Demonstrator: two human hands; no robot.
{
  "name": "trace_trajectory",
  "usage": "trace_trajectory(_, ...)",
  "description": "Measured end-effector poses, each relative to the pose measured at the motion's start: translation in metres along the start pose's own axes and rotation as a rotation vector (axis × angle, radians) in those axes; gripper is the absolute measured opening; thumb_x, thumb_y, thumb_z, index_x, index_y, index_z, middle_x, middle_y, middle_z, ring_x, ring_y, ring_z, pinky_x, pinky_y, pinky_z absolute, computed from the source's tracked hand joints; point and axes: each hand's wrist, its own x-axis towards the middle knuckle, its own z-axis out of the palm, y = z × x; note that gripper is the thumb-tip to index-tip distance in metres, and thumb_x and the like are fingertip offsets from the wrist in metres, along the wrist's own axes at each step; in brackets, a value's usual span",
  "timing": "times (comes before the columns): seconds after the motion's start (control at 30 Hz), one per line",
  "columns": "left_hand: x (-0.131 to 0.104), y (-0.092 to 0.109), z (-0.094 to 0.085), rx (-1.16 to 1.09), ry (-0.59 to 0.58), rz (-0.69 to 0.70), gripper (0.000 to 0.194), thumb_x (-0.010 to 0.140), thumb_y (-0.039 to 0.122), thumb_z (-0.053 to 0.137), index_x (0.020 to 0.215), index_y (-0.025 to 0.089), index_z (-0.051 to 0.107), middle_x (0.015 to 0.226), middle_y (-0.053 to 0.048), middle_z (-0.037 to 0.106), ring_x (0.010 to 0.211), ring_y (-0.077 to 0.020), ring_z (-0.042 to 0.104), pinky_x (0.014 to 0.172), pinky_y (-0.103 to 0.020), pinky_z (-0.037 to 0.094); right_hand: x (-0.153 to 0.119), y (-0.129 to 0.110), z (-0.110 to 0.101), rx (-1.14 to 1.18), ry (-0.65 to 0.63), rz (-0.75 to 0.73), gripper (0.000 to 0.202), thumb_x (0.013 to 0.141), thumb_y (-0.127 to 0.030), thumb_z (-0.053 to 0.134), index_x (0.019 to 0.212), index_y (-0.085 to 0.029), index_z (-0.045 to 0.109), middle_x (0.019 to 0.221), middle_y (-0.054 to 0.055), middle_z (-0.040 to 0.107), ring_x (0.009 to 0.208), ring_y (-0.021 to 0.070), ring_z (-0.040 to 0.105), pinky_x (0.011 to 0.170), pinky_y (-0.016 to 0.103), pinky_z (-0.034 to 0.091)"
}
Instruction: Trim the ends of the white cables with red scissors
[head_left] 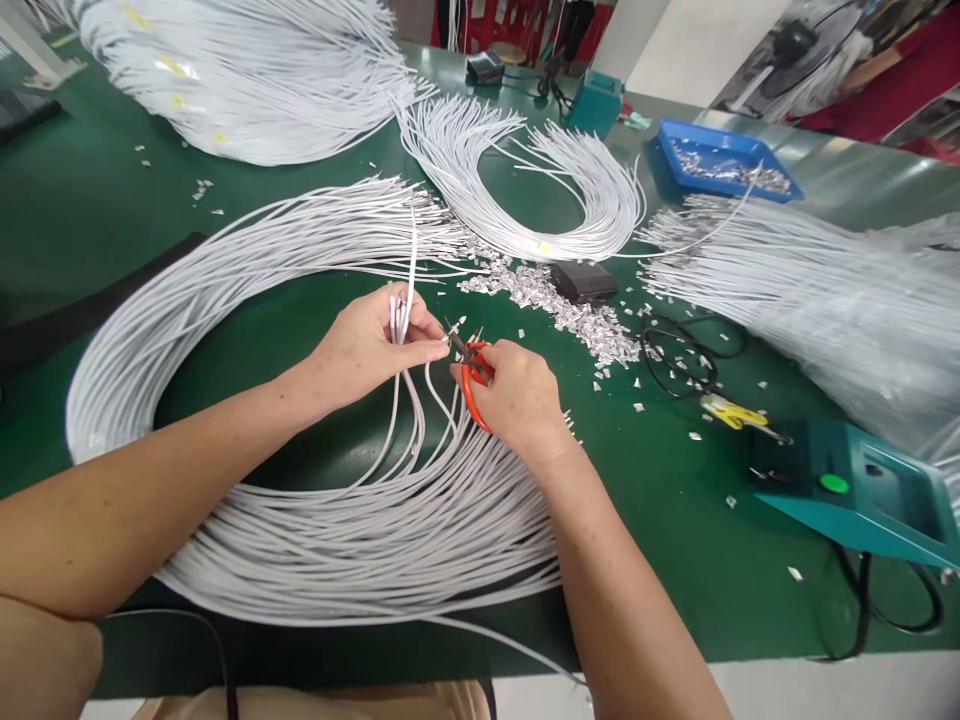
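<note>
My left hand (382, 335) is closed around several white cables (411, 250), pinching one cable end between thumb and forefinger. Wrapped round orange-handled cutting pliers (474, 390), my right hand (521, 395) holds their dark jaws against that cable end. Whether the jaws are fully closed is too small to tell. Beneath both hands lies a big looped bundle of white cables (360, 550), curving round to the left and back. Just beyond the hands, a heap of small silvery-white scraps (555, 305) covers part of the green table.
More white cable bundles lie at the back left (255, 80), back centre (517, 220) and right (810, 290). A blue tray (727, 160) holds small pieces. Nearby are a black block (585, 282), yellow-handled tool (731, 412) and teal device (862, 490) with a black cord. Another person's red sleeve (885, 80) shows.
</note>
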Motion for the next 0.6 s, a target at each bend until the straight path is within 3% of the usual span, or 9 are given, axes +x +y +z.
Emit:
trace_trajectory(0.37, -0.0006, 0.0007, 0.0007, -0.007, 0.001, 0.004, 0.033, 0.066, 0.028, 0.079, 0.075, 0.021, 0.048, 0.082, -0.001, 0.069, 0.073, -0.0160, 0.064, 0.069, -0.030, 0.050, -0.0028, -0.0001, 0.0041, 0.007, 0.119, -0.018, 0.033, 0.087, -0.046, 0.058, 0.068, -0.019, 0.065, 0.076, 0.006, 0.062, 0.071, 0.0181, 0.057, 0.067, 0.032, 0.036)
trace_trajectory(0.6, -0.0005, -0.0002, -0.0002, -0.044, -0.025, -0.009, 0.035, 0.066, 0.028, 0.079, 0.074, 0.022, 0.045, 0.081, 0.000, 0.067, 0.072, -0.0156, 0.062, 0.066, -0.029, 0.049, -0.0032, -0.0040, 0.0057, 0.043, 0.087, -0.009, 0.038, 0.088, -0.045, 0.056, 0.060, -0.019, 0.058, 0.068, 0.004, 0.057, 0.064, 0.0160, 0.053, 0.065, 0.032, 0.036)
